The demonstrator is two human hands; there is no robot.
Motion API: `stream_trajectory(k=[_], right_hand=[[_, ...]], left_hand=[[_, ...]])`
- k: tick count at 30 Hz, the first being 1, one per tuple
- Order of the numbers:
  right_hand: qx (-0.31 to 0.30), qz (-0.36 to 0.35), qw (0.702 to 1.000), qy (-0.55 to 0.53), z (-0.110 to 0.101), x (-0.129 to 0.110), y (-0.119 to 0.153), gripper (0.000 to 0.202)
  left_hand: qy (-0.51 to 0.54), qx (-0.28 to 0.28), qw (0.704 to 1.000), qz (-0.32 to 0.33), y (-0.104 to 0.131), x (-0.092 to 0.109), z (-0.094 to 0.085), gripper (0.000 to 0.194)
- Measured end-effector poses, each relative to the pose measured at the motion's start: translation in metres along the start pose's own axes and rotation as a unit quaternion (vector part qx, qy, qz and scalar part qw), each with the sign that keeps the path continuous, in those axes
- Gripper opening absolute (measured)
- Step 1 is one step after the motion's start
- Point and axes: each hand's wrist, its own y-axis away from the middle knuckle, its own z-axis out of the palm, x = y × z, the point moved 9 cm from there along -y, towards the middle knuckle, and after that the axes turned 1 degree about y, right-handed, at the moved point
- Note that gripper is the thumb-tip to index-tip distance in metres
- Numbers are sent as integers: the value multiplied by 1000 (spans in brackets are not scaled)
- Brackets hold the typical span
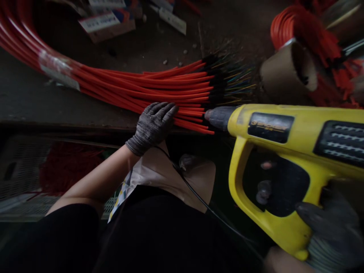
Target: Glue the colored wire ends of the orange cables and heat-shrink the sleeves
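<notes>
My left hand (156, 125), in a grey knit glove, is closed over the near strands of a bundle of orange cables (119, 85); its thumb is hidden. Black sleeves (213, 81) and thin coloured wires (239, 83) finish the right ends of these cables. A yellow heat gun (264, 132) fills the right side, gripped by its handle in my gloved right hand (332, 223), which is dark and partly blurred. The gun's dark nozzle (220, 116) points left, close to the nearest cable ends.
Beyond the bundle lie small boxes (109, 24) and a white tube (173, 21). A cardboard roll (287, 68) and more orange cables (301, 30) stand at the back right. Below the table edge, a white plastic basket (19, 167) holds red strands. A black cord (196, 189) crosses my lap.
</notes>
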Motion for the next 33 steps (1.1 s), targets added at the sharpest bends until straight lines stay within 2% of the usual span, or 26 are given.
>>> stream_trajectory(k=[2, 5, 13, 19, 23, 26, 29, 33], right_hand=[[-16, 28, 999, -6, 14, 7, -5, 29], [-19, 48, 999, -13, 22, 8, -5, 31], [40, 42, 998, 7, 9, 10, 2, 25], [82, 3, 996, 43, 4, 5, 5, 18], [112, -11, 992, 52, -9, 7, 5, 18], [95, -16, 993, 74, -9, 10, 4, 20], [79, -11, 995, 66, 0, 11, 4, 25], [73, -32, 996, 27, 11, 4, 3, 17]], left_hand=[[-3, 16, 1000, 5, 2, 0, -1, 43], [-7, 35, 999, 7, 3, 1, -3, 41], [15, 48, 999, -21, 7, -5, -4, 37], [8, 93, 996, -5, 12, -5, -8, 30], [-8, 123, 992, 4, 15, -6, -9, 25], [-16, 131, 991, 2, 16, -7, -11, 23], [-24, 136, 990, -8, 17, -8, -17, 22], [-3, 137, 990, 37, 15, 10, -26, 27]])
